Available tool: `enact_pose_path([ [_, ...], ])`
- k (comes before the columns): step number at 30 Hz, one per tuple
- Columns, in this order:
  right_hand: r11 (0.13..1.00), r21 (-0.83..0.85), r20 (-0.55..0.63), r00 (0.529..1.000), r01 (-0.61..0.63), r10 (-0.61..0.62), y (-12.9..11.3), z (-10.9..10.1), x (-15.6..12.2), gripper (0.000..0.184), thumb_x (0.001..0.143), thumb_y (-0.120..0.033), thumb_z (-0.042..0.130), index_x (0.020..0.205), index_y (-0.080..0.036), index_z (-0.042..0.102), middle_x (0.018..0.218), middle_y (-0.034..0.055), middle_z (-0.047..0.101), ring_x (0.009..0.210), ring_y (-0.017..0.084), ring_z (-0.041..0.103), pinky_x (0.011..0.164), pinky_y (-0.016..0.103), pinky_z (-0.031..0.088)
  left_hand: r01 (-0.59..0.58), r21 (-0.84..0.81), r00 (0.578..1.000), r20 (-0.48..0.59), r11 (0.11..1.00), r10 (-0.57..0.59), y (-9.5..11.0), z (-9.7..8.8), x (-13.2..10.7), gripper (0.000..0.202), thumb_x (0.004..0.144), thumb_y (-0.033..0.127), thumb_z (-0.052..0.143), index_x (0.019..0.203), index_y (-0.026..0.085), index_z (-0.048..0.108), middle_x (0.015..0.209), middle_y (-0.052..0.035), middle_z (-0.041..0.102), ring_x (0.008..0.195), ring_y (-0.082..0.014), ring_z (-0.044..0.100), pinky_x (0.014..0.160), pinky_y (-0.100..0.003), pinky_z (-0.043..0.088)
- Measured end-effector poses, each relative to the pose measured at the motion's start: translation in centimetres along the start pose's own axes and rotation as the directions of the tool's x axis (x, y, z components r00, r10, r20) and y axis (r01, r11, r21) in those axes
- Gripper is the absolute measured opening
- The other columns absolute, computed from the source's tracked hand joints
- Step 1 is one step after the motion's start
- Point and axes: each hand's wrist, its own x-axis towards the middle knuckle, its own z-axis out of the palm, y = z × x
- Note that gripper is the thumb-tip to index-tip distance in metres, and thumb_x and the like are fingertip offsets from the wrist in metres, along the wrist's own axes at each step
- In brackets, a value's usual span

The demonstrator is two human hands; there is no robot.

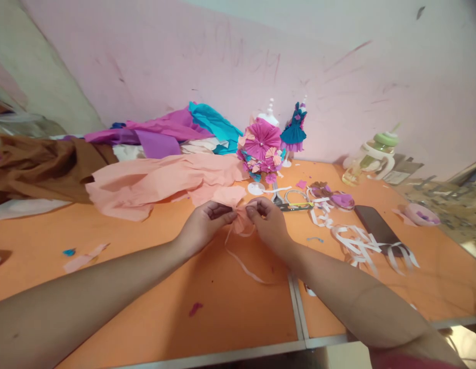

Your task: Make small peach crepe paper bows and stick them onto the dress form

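Observation:
A small gathered piece of peach crepe paper [241, 221] is pinched between both hands above the orange table [238, 307]. My left hand [207, 225] is closed on its left side, thumb against the fingers. Facing it, my right hand [269, 225] pinches the right side. From the bunched middle a thin pale ribbon [243, 264] trails down toward the table. Just behind the hands lies a large crumpled sheet of peach crepe paper [172, 179]. A little dress form covered in magenta paper flowers [263, 141] stands beyond the right hand.
Brown paper [45, 164] and purple paper [161, 141] lie heaped at the back left. A small teal dress [295, 130] stands near the wall. To the right are scissors [295, 205], white ribbon strips [357, 243], a dark phone [380, 228] and a green-lidded bottle [372, 159].

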Motion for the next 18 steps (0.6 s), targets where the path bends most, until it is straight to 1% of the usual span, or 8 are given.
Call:
enact_pose_path([
  [3,1.0,-0.029,-0.026,1.0,0.006,-0.007,0.0,-0.2,0.0,0.017,0.087,-0.037,0.052,0.085,-0.021,0.058,0.076,-0.0018,0.059,0.072,0.013,0.055,0.066,0.025,0.042,0.01,0.03,0.999,0.049,1.0,-0.011,0.1,0.1,-0.1,0.035,0.071,0.036,0.078,0.097,0.015,0.069,0.1,-0.0098,0.072,0.091,-0.0236,0.067,0.083,-0.035,0.051],
  [5,1.0,-0.027,-0.03,1.0,0.006,-0.007,0.0,-0.2,-0.1,0.018,0.087,-0.038,0.052,0.088,-0.021,0.059,0.077,-0.0015,0.06,0.073,0.013,0.055,0.067,0.025,0.043,0.0,0.044,0.999,0.046,0.999,-0.002,0.3,0.2,-0.3,0.035,0.071,0.037,0.078,0.097,0.015,0.069,0.102,-0.01,0.072,0.093,-0.0239,0.067,0.084,-0.036,0.051],
  [6,1.0,-0.018,-0.027,1.0,0.005,-0.005,0.1,-0.3,-0.1,0.019,0.086,-0.038,0.053,0.092,-0.022,0.06,0.08,-0.0011,0.061,0.076,0.014,0.056,0.068,0.026,0.044,-0.003,0.039,0.999,0.039,0.999,0.002,0.3,0.2,-0.3,0.035,0.071,0.037,0.077,0.097,0.015,0.069,0.102,-0.0102,0.072,0.093,-0.0241,0.067,0.085,-0.036,0.051],
  [9,1.0,0.008,0.008,1.0,-0.013,0.013,0.5,-0.1,-0.1,0.035,0.082,-0.042,0.06,0.112,-0.025,0.058,0.093,0.0003,0.065,0.088,0.016,0.06,0.072,0.027,0.047,-0.005,0.007,1.0,0.026,1.0,0.005,0.2,0.2,-0.3,0.036,0.071,0.038,0.077,0.097,0.015,0.069,0.101,-0.0103,0.072,0.093,-0.0241,0.067,0.082,-0.035,0.051],
  [10,1.0,0.0,0.029,0.999,-0.02,0.02,0.6,-0.1,-0.1,0.038,0.08,-0.042,0.062,0.114,-0.025,0.058,0.096,0.0005,0.066,0.09,0.017,0.061,0.073,0.028,0.048,-0.008,0.003,0.999,0.034,1.0,0.007,0.2,0.2,-0.3,0.036,0.072,0.039,0.077,0.097,0.015,0.069,0.101,-0.0101,0.072,0.093,-0.0239,0.067,0.082,-0.035,0.051],
  [11,1.0,-0.017,0.049,0.998,-0.024,0.025,0.8,0.0,-0.1,0.036,0.079,-0.042,0.063,0.112,-0.026,0.06,0.098,0.0005,0.067,0.091,0.018,0.061,0.073,0.028,0.049,-0.017,0.011,0.999,0.037,1.0,0.016,0.2,0.2,-0.2,0.035,0.072,0.039,0.076,0.098,0.016,0.069,0.101,-0.0096,0.073,0.092,-0.0236,0.067,0.082,-0.034,0.051],
  [14,0.997,-0.073,0.059,0.998,-0.01,0.015,1.1,0.2,0.1,0.02,0.081,-0.037,0.061,0.096,-0.024,0.066,0.096,-0.0003,0.069,0.089,0.017,0.063,0.074,0.029,0.049,-0.056,0.063,0.998,0.019,0.996,0.055,0.2,0.5,0.2,0.031,0.072,0.04,0.075,0.093,0.017,0.07,0.097,-0.0072,0.074,0.09,-0.023,0.067,0.08,-0.032,0.051],
  [18,0.994,-0.098,0.043,0.999,0.038,-0.034,1.2,0.3,0.2,0.014,0.082,-0.032,0.06,0.091,-0.023,0.066,0.089,-0.0013,0.07,0.085,0.015,0.064,0.076,0.028,0.049,-0.084,0.2,0.994,-0.052,0.976,0.097,0.3,0.8,0.8,0.027,0.073,0.04,0.075,0.086,0.017,0.073,0.089,-0.0055,0.075,0.085,-0.0226,0.067,0.076,-0.03,0.049],
])
